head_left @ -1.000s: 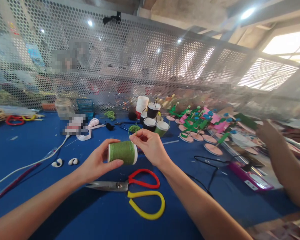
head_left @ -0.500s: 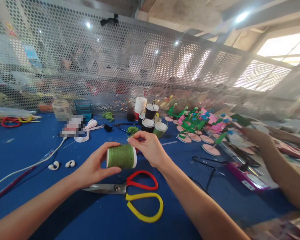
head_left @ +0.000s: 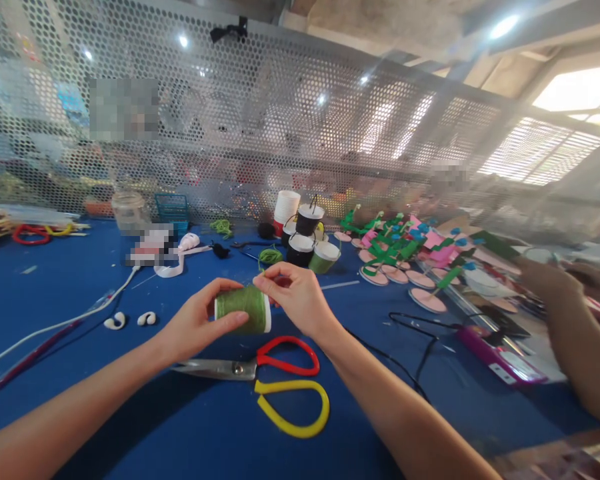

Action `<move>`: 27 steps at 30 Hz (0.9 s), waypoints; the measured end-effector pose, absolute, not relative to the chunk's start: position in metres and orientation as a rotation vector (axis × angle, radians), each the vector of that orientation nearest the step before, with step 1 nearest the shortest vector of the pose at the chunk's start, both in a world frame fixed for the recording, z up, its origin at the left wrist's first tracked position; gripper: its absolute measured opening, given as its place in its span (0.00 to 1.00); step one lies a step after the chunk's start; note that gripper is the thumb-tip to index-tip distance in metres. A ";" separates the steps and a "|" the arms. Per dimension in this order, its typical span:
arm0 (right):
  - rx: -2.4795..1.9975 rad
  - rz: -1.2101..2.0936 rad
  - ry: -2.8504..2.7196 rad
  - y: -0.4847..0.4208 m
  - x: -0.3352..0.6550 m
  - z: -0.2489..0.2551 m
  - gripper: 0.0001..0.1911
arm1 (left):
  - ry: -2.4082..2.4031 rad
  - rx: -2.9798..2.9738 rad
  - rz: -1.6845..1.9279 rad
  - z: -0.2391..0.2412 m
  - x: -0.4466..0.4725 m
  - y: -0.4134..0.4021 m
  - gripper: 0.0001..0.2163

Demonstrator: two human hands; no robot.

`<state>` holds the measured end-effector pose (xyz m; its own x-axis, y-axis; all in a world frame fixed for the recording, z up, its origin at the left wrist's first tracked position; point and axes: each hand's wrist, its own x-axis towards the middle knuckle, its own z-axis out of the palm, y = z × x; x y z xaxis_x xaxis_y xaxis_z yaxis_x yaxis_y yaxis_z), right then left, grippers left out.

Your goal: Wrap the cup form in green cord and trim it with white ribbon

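Note:
A small paper cup wound with green yarn (head_left: pixel 237 303) lies sideways in my left hand (head_left: pixel 197 318), whose fingers and thumb wrap round its left end. White edges show at both ends of the cup. My right hand (head_left: pixel 297 297) pinches a strand of green yarn (head_left: pixel 261 267) at the cup's upper right side. The strand runs up toward a loose green yarn bundle (head_left: pixel 271 255) on the table. Below the hands lie large scissors (head_left: pixel 237 371) with one red and one yellow handle loop, blades pointing left.
Yarn-wrapped cups (head_left: pixel 301 250) and stacked white cups (head_left: pixel 287 208) stand behind my hands. Green, pink and blue craft pieces (head_left: pixel 395 257) fill the right. A purple power strip (head_left: pixel 503 357) lies near another person's arm (head_left: pixel 570 333). Earbuds (head_left: pixel 115 321) and a white cable (head_left: pixel 95 307) lie left.
My left thumb has moved up onto the cup's side, and the cup has turned slightly in my grip. My right hand stays at its top edge. The view has shifted a little.

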<state>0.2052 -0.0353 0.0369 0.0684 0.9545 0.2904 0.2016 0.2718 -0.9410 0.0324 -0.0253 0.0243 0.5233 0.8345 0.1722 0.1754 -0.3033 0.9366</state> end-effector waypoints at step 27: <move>-1.176 0.840 -1.573 -0.033 0.215 0.040 0.10 | 0.691 2.252 0.865 0.020 0.027 -0.022 0.17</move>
<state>0.2148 -0.0326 0.0396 -0.0704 0.9546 0.2896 0.2907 0.2974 -0.9094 0.0268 -0.0221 0.0197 0.6482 0.6503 0.3962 0.2428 -0.6696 0.7019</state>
